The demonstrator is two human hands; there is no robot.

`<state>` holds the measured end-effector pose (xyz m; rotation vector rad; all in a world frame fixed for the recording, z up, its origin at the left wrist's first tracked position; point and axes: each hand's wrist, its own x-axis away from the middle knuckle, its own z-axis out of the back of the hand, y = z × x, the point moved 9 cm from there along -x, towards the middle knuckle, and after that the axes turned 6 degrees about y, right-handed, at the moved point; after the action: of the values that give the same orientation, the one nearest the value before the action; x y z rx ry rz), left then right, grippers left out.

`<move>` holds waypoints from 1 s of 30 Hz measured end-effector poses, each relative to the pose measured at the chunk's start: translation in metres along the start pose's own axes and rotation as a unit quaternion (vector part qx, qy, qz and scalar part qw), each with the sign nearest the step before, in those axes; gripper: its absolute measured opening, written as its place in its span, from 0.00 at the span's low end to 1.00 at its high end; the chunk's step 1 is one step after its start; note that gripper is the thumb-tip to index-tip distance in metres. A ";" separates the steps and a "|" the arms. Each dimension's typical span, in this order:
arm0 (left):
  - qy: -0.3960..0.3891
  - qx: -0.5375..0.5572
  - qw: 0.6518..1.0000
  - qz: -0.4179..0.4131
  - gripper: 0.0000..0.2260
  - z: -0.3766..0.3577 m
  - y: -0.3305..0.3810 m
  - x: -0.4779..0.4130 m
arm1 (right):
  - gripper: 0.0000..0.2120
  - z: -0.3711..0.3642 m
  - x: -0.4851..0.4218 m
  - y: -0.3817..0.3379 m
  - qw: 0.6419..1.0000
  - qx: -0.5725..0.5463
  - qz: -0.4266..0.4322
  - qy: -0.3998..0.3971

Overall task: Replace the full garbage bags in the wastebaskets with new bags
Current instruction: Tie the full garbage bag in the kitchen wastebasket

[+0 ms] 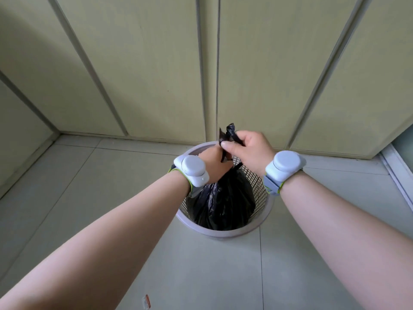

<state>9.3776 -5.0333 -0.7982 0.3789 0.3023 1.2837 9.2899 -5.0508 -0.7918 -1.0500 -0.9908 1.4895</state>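
Observation:
A full black garbage bag (225, 202) sits inside a pale mesh wastebasket (259, 227) on the tiled floor. Its gathered top is pulled up above the rim into a twisted neck. My left hand (213, 163) grips the neck low down, just above the basket. My right hand (248, 148) pinches the upper ends of the neck, where a knot-like twist sticks up. Both wrists wear grey bands with round white pods.
The basket stands close to a wall of pale green cabinet doors (156, 74). A sliding-door frame (397, 173) runs along the right edge. A small red-and-white scrap (146, 302) lies on the floor tiles near my left arm.

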 end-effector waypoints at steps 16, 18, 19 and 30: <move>0.001 0.125 0.986 0.106 0.12 -0.015 -0.027 -0.002 | 0.16 0.021 -0.003 -0.030 0.991 -0.093 -0.013 0.096; -0.058 0.067 0.996 0.023 0.12 -0.024 -0.006 0.002 | 0.17 0.005 0.000 -0.048 0.999 -0.002 0.051 0.004; -0.052 0.063 0.997 0.004 0.10 -0.023 0.001 0.003 | 0.16 -0.003 0.002 -0.053 0.997 0.013 0.067 -0.036; -0.047 0.243 0.962 0.112 0.25 -0.020 -0.028 0.007 | 0.20 0.005 0.012 0.002 0.985 0.174 0.009 -0.003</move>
<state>9.3957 -5.0312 -0.8285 0.9111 0.5054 1.4022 9.2832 -5.0393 -0.7938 -0.8039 -0.6914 1.6111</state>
